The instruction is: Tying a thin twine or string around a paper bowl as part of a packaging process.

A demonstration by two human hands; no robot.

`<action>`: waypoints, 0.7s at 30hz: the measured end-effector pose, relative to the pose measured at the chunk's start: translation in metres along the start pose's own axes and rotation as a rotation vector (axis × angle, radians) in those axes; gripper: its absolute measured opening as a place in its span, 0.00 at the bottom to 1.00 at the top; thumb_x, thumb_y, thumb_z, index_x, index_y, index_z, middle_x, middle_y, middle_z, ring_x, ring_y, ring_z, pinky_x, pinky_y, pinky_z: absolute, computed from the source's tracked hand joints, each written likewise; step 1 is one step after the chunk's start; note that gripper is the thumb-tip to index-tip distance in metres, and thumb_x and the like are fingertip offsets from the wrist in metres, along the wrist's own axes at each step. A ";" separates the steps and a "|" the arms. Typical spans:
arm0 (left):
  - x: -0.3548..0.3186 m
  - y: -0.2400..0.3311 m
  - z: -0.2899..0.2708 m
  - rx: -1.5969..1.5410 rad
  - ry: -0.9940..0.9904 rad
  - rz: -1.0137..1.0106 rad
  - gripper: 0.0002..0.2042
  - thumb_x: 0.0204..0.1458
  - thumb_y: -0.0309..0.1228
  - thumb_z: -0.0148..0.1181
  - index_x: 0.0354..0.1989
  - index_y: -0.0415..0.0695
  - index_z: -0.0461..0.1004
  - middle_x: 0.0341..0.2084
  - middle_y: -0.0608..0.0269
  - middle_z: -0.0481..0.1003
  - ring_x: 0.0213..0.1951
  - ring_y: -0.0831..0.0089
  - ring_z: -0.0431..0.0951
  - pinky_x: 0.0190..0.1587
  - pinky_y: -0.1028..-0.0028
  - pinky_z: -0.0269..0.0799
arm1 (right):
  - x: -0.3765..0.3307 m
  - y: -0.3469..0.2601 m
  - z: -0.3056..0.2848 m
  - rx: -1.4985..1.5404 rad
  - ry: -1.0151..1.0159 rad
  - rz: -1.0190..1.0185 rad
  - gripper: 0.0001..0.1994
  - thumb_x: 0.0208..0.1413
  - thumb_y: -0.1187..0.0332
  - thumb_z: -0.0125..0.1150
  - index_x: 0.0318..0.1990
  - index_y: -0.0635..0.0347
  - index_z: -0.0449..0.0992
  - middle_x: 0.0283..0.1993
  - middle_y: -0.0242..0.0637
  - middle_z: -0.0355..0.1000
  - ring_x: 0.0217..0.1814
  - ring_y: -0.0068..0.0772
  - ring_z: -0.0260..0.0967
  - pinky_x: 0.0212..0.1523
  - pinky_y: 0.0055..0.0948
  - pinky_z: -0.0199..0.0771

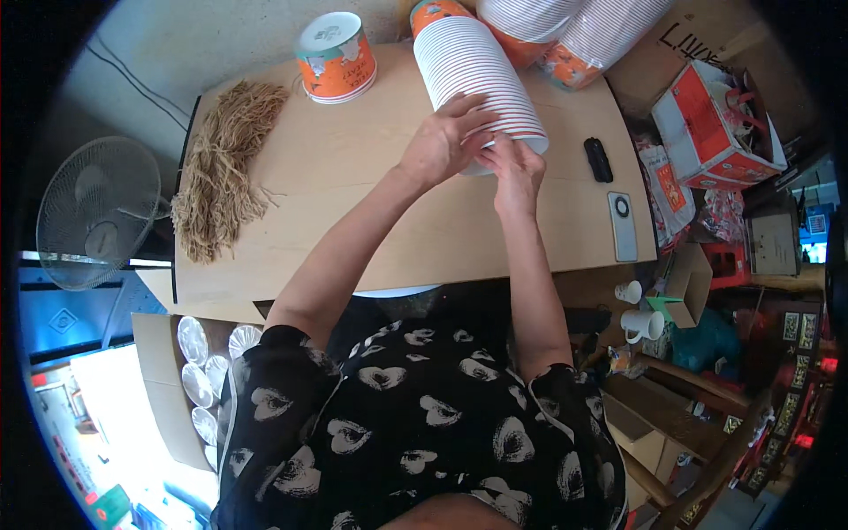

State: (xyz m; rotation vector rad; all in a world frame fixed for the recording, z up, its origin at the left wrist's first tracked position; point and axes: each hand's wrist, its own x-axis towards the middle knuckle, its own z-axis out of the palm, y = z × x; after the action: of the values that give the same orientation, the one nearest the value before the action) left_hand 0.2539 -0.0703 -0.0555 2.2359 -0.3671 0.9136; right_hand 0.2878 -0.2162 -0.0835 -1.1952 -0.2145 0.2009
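A long stack of nested paper tubs (473, 75) lies on its side on the table, white rims facing me, with orange print at its far end. My left hand (449, 141) curls over the rims at the near end, fingers on the stack's upper left side. Close beside it, my right hand (512, 168) pinches the rim of the nearest tub, its fingertips almost meeting those of my left. The fingers partly hide that tub's mouth. Farther left, a single orange and green paper tub (338, 66) stands upside down.
A bundle of tan fibre strands (228, 168) lies on the table's left side. More wrapped tub stacks (605, 40) are at the back. A black object (598, 160) and a phone (623, 227) lie right. A fan (99, 212) stands left; a red-white carton (707, 132) stands right.
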 end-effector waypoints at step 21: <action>-0.212 -0.061 -0.152 0.298 0.267 -0.660 0.08 0.50 0.26 0.68 0.39 0.43 0.83 0.35 0.57 0.81 0.36 0.61 0.84 0.38 0.66 0.81 | -0.146 -0.057 0.063 -1.051 -0.508 -0.905 0.07 0.52 0.77 0.68 0.37 0.62 0.76 0.31 0.36 0.76 0.33 0.38 0.73 0.39 0.38 0.70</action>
State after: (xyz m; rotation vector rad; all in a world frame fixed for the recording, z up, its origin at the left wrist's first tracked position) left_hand 0.0550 0.0796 -0.1551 2.2196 0.6338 0.9129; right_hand 0.1323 -0.2185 -0.0164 -1.9222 -1.3975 -0.4801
